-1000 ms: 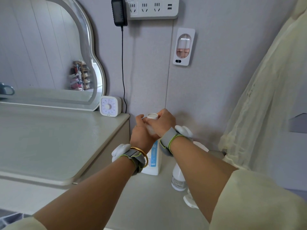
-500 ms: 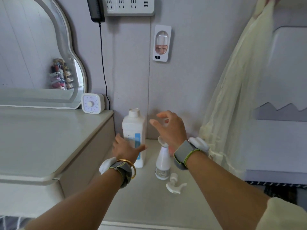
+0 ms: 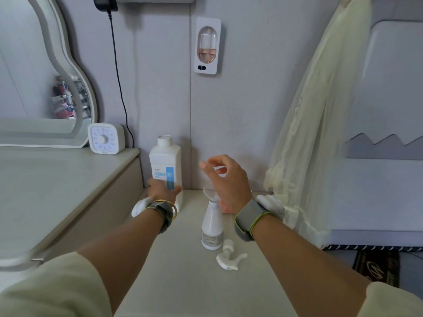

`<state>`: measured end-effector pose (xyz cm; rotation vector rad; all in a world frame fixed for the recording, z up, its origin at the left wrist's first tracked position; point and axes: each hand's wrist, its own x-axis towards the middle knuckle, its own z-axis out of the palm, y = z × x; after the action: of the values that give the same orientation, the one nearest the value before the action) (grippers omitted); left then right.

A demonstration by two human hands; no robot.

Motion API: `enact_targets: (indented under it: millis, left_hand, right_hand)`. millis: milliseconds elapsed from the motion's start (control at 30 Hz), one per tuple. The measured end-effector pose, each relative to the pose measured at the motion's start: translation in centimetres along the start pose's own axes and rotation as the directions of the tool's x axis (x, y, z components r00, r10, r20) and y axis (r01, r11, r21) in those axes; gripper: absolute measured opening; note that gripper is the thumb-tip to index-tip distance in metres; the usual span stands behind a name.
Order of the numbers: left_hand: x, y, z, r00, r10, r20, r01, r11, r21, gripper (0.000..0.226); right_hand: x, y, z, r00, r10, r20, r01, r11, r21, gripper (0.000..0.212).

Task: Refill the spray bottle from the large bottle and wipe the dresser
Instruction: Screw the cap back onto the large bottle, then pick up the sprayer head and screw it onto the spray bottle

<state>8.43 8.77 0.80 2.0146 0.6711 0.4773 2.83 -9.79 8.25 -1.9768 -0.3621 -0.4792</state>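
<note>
While the left hand [image 3: 163, 191] wraps the base of the large bottle [image 3: 165, 167] by the back wall, the right hand [image 3: 225, 181] hovers spread wide, empty, above the funnel-topped spray bottle [image 3: 212, 225]. Spray head [image 3: 229, 257] lies nearer, bench [image 3: 183, 282] bare around it. Blue label unreadable.

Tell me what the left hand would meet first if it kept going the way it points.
The large bottle: the left hand already sits at its lower body, fingers seemingly touching it, though depth is unclear.
</note>
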Motion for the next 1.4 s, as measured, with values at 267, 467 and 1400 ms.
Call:
enact_targets:
  millis: [267,467,1400]
  left_hand:
    - [-0.1,0.1,-0.9,0.999,-0.033,-0.007,0.034,0.985,0.169,0.086]
    - [-5.7,1.0,-1.4,0.993,-0.044,-0.112,0.029,0.991,-0.131,0.070]
    - [-14.0,3.4,-1.7,0.852,0.482,0.205,-0.395,0.848,-0.353,0.056]
  right_hand:
    - [-0.5,0.3,-0.8,1.000,0.004,-0.001,-0.004,1.000,0.030,0.035]
    - [-1.9,0.6,-1.8,0.999,-0.002,-0.046,0.004,0.999,0.039,0.033]
    - [-11.5,12.6,-0.9,0.970,0.242,0.034,-0.211,0.902,-0.377,0.020]
